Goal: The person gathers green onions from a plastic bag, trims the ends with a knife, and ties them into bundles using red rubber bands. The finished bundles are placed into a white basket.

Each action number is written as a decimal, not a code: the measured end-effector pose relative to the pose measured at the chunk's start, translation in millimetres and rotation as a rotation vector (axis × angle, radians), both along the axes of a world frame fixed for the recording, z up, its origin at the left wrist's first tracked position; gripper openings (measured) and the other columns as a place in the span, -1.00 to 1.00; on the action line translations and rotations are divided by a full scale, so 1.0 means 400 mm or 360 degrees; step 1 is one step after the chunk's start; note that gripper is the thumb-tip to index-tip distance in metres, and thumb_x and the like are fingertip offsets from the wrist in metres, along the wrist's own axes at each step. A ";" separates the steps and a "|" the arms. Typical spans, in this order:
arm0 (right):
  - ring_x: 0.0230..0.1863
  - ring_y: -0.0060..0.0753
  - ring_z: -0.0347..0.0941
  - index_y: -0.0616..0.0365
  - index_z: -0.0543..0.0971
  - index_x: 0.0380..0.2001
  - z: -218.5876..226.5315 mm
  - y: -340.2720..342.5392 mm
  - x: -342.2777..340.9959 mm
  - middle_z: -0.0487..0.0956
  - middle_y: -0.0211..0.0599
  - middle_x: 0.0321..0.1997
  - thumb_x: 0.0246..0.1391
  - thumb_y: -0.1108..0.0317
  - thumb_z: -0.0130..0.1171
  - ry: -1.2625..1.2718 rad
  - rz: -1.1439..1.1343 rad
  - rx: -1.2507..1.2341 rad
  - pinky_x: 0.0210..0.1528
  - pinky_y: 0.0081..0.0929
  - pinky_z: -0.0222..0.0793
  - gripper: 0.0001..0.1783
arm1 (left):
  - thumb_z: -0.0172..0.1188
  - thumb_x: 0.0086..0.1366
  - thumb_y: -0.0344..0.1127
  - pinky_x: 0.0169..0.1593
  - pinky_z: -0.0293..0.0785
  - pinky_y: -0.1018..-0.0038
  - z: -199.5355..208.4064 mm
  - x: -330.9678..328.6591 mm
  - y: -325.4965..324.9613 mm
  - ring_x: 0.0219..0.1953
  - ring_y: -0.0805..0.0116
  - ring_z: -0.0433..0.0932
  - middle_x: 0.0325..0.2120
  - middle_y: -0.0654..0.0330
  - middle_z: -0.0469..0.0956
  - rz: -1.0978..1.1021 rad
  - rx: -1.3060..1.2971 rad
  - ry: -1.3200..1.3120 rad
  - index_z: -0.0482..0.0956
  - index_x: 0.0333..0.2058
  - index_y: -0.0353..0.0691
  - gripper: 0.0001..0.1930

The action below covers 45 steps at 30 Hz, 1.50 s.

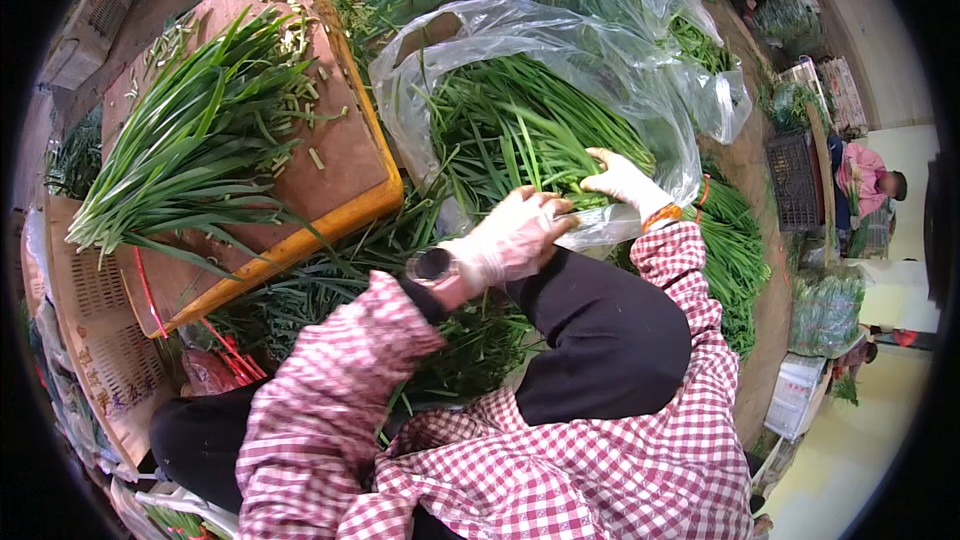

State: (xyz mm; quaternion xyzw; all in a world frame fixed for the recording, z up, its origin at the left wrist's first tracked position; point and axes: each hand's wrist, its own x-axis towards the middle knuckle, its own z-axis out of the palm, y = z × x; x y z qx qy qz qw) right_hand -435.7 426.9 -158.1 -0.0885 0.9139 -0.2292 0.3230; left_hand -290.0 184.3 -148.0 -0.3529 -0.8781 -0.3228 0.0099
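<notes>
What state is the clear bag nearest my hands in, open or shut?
Open: the clear bag is spread wide, with long green leaves showing uncovered inside it.

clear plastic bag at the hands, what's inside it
Long, narrow green leaves lie inside the clear plastic bag. Their upper layer shows; leaves cover the bag's bottom and anything deeper. The white-gloved right hand hides some near ends.

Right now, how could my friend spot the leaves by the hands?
Find the wide clear plastic bag in the upper middle. Long green leaves spread in its open mouth. Unlike the greens on the orange-edged board, these have the left hand and right hand beside them.
</notes>
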 end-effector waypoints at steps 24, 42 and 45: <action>0.25 -0.31 0.30 0.22 0.26 0.32 0.165 -0.107 -0.089 0.44 -0.13 0.25 -0.03 0.05 0.37 -0.0434 -0.0211 0.0031 0.32 -0.37 0.15 -0.09 | 0.13 0.16 0.18 0.03 0.40 0.12 -0.186 -0.065 0.112 -0.06 -0.11 0.53 -0.14 -0.15 0.59 0.0369 0.0396 -0.1058 0.09 0.36 -0.09 -0.12; -0.09 -0.07 0.56 0.17 0.06 0.42 0.235 -0.139 0.088 0.57 0.09 -0.01 -0.28 0.49 0.21 0.0431 0.0433 0.0137 0.02 -0.36 0.44 0.07 | 0.24 0.06 -0.15 -0.16 0.37 0.12 -0.337 -0.126 0.309 -0.21 0.19 0.61 -0.21 0.18 0.56 0.0686 -0.0183 -0.0860 0.16 0.36 0.19 -0.16; -0.07 -0.22 0.50 0.15 0.08 0.42 0.281 -0.120 0.119 0.52 -0.09 0.09 -0.28 0.57 0.16 0.0356 0.0350 -0.0271 0.03 -0.44 0.43 0.05 | 0.19 0.08 -0.10 -0.14 0.35 0.14 -0.361 -0.135 0.313 -0.15 0.23 0.57 -0.17 0.20 0.54 0.0690 -0.0172 -0.0914 0.28 0.30 0.06 -0.26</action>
